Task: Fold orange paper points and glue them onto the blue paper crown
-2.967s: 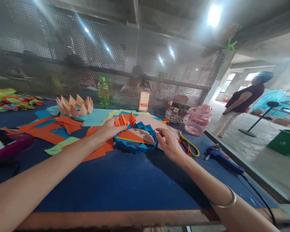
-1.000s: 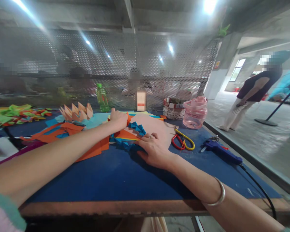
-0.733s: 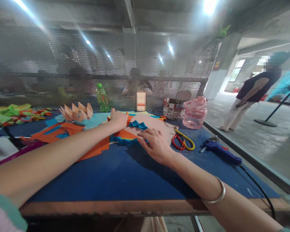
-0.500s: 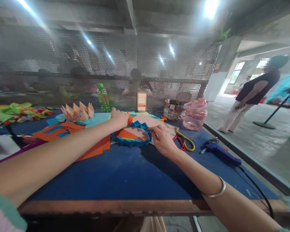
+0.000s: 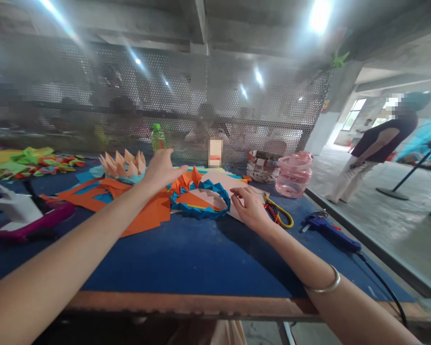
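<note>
A ring of folded blue paper (image 5: 201, 212) lies on the table at the middle, over orange and pale sheets. Orange folded paper points (image 5: 187, 178) stand at its far left edge. My left hand (image 5: 161, 168) is raised above and left of the ring, thumb and fingers apart, holding nothing. To the ring's right hovers my right hand (image 5: 249, 203), fingers loosely bent and parted, just off the blue rim. Behind my left forearm are orange paper sheets (image 5: 147, 215) and a crown-like ring of peach folded points (image 5: 120, 165).
Red-and-yellow scissors (image 5: 285, 218) lie right of my right hand, with a blue glue gun (image 5: 330, 232) and its cord beyond. A pink jug (image 5: 294, 176), woven basket (image 5: 262, 167) and green bottle (image 5: 158, 136) stand at the back. Left is a purple stand (image 5: 39, 223). A person (image 5: 384, 136) stands far right.
My left hand has left the ring, moving left and up, its fingers opening. My right hand has let go of the blue rim and drawn slightly right. The view has shifted a little.
</note>
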`<state>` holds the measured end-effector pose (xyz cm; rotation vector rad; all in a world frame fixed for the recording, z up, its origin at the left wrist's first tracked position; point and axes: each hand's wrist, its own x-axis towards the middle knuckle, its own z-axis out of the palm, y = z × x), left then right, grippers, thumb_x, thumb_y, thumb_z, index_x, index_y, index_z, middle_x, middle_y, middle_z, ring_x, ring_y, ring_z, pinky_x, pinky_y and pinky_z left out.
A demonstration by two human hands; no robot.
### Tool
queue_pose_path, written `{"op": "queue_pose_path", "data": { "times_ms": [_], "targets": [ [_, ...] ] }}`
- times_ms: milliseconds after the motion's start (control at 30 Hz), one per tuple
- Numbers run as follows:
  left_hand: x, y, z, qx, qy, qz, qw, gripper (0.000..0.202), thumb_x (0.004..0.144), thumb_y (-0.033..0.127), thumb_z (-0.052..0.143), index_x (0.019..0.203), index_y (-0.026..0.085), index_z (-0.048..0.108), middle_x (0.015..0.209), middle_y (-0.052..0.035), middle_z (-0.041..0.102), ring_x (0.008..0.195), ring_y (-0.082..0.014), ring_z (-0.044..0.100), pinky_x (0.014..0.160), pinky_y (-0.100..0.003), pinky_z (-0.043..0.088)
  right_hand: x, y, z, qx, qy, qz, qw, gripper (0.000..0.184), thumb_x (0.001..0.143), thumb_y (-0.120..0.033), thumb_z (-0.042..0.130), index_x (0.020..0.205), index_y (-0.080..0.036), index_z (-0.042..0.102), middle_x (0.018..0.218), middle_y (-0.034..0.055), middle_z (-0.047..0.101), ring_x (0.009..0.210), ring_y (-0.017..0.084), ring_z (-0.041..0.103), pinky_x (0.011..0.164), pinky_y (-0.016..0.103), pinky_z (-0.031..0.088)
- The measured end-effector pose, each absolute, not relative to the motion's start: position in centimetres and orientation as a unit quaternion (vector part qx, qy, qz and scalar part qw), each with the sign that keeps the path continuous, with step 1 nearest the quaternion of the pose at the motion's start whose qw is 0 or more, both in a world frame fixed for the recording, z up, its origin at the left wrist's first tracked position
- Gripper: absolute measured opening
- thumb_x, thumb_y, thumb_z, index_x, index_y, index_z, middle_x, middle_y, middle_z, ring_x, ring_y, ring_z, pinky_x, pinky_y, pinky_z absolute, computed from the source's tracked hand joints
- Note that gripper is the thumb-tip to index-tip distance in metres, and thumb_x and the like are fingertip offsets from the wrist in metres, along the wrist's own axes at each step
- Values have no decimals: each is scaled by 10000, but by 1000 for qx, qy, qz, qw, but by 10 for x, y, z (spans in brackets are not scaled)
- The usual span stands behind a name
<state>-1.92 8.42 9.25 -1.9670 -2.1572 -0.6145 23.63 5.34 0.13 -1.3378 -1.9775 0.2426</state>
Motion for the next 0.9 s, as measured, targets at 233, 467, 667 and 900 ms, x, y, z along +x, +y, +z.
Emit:
{"op": "queue_pose_path", "data": {
  "times_ms": [233,467,667,900],
  "targets": [
    [-48,87,48,-648,-725,-229,-47,609,831,533,536,1254,97,584,1290,-213,634,1151,-329,626,828,-314,501,229,59,13,-551,-767,62,323,318,957,-279,436,1152,-152,653,1174,121,642,1023,194,614,892,306,457],
    [-46,84,29,-699,-687,-173,-99,379,772,555,580,705,197,687,685,-88,707,735,-302,687,613,-324,451,211,87,34,-582,-787,51,201,389,973,-399,413,1006,-159,718,1000,114,737,919,224,663,741,274,439],
    [-39,81,25,-717,-669,-167,-97,281,795,428,544,778,187,687,794,-95,724,791,-282,683,605,-303,438,196,100,33,-604,-784,32,135,390,905,-477,498,944,-167,731,996,133,746,893,246,677,671,265,422],
    [-32,80,23,-736,-646,-172,-106,204,757,238,535,865,176,697,883,-115,743,840,-280,694,645,-305,456,189,102,25,-620,-773,-4,134,263,870,-333,529,981,-220,740,1029,98,745,961,240,672,695,256,430]
  ]
}}
